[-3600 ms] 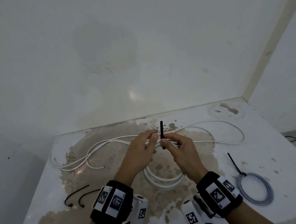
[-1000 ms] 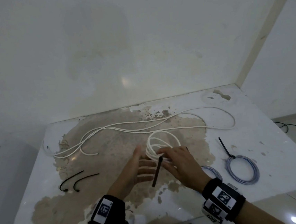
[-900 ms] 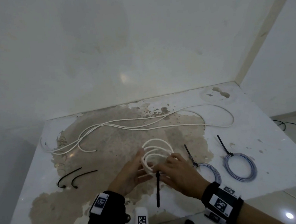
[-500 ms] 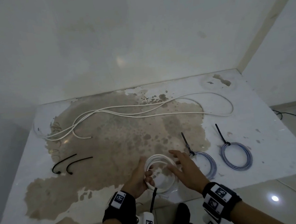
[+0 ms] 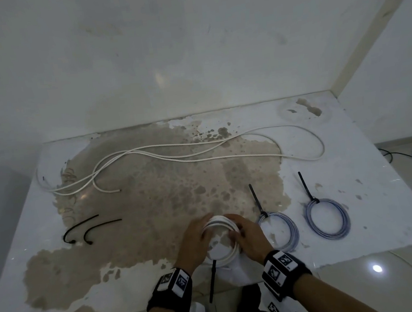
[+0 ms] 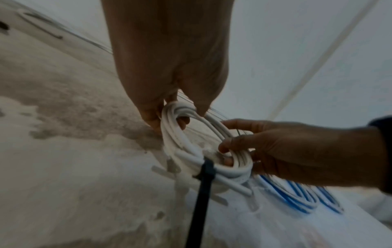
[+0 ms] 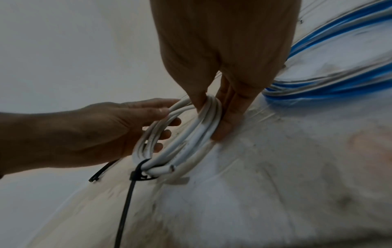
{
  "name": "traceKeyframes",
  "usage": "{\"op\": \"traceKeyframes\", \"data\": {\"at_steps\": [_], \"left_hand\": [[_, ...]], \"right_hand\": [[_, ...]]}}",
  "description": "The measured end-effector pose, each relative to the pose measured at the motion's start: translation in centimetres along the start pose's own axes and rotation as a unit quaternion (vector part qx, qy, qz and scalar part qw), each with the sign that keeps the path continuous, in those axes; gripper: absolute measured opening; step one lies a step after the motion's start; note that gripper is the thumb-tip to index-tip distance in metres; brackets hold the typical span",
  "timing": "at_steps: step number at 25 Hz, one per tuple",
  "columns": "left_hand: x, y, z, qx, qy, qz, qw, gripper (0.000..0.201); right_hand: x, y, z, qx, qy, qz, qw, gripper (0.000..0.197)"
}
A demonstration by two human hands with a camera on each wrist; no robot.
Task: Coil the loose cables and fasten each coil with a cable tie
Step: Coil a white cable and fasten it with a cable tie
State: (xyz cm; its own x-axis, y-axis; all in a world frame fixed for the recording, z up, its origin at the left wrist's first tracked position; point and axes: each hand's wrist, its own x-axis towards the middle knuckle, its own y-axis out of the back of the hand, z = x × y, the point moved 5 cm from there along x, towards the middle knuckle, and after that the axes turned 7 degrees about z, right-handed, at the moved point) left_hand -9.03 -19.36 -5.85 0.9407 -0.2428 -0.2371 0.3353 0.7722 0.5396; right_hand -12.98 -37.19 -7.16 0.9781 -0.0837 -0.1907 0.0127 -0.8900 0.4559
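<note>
At the near edge of the bench [image 5: 359, 239], both grips clasp the white coil [image 5: 224, 252]: left hand [image 5: 195, 242] and right hand [image 5: 250, 237] on opposite sides, black cable tie [image 5: 212, 281] trailing. Beyond, two tied grey coils [image 5: 328, 217]; farther, loose white cable [image 5: 174, 156].

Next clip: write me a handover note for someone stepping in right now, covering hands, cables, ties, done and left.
Left hand grips the white coil's left side; right hand grips its right side, at the table's near edge.
A black cable tie is cinched round that coil, its tail hanging over the edge.
Done: two blue-grey coils, each tied, lie to the right.
Left: one loose white cable across the back; two spare black ties on the left.
</note>
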Motion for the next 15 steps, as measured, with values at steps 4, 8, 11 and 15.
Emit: {"op": "traceKeyframes", "data": {"at_steps": [4,8,11,15], "left_hand": [[0.5,0.3,0.2,0.068,-0.064,0.094,0.991,0.037],[1.2,0.3,0.5,0.133,-0.093,0.121,0.979,0.028],[1.7,0.0,-0.3,0.147,-0.101,0.058,0.982,0.040],[1.1,0.1,-0.8,0.206,-0.130,0.038,0.969,0.032]], "right_hand": [[0.6,-0.1,-1.0,-0.033,0.014,0.016,0.999,0.040],[0.7,-0.7,-1.5,-0.107,0.034,0.025,0.993,0.034],[0.5,-0.8,-1.3,-0.157,0.047,0.031,0.986,0.037],[0.5,-0.7,-1.2,-0.284,0.070,0.038,0.956,0.036]]}}
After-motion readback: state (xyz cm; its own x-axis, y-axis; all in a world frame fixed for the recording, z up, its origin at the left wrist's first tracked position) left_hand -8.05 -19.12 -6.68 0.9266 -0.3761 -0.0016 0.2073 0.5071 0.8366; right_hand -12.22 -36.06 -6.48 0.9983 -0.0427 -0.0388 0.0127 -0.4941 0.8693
